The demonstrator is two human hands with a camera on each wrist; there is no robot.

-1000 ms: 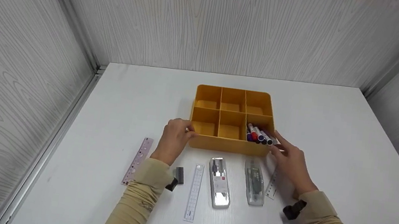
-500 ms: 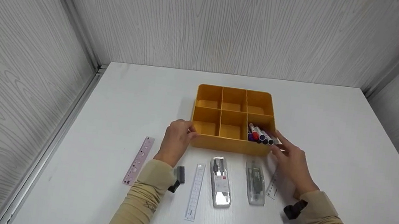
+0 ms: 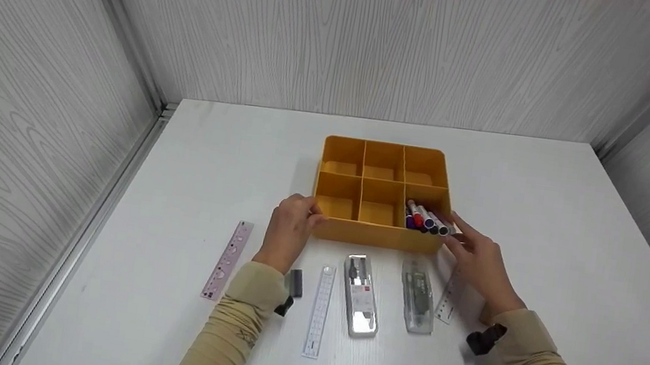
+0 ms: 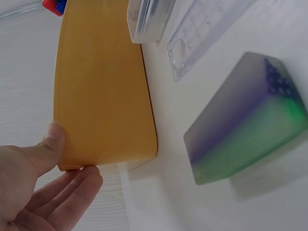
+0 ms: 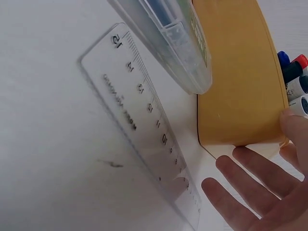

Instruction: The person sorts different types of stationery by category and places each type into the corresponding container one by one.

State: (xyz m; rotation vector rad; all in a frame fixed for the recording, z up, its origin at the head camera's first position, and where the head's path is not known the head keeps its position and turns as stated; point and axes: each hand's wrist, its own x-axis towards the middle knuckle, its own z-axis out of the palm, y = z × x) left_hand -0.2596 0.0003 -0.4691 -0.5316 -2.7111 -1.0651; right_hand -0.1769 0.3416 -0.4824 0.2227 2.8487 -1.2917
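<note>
In the head view a yellow storage box [image 3: 378, 235] with several compartments sits mid-table. Its front right compartment holds several whiteboard markers [image 3: 428, 220] with red, blue and black caps. My left hand [image 3: 290, 228] grips the front left corner; in the left wrist view the thumb [image 4: 54, 137] lies on the front wall and the fingers [image 4: 79, 197] bend round the side. At the front right corner my right hand [image 3: 478, 262] holds the box, thumb on the rim beside the markers. Its other fingers [image 5: 264, 173] spread along the side in the right wrist view.
Before the box lie a pink ruler [image 3: 227, 261], a clear ruler [image 3: 318, 312], two clear cases [image 3: 361, 300] [image 3: 418, 298] and another clear ruler [image 3: 445, 302], partly under the right hand. A grey, purple and green block [image 4: 245, 125] lies by the left wrist. Panel walls [image 3: 343, 40] enclose the table.
The whole head view has shifted very slightly. Both hands keep their places on the box corners, and the things on the table lie as before.
</note>
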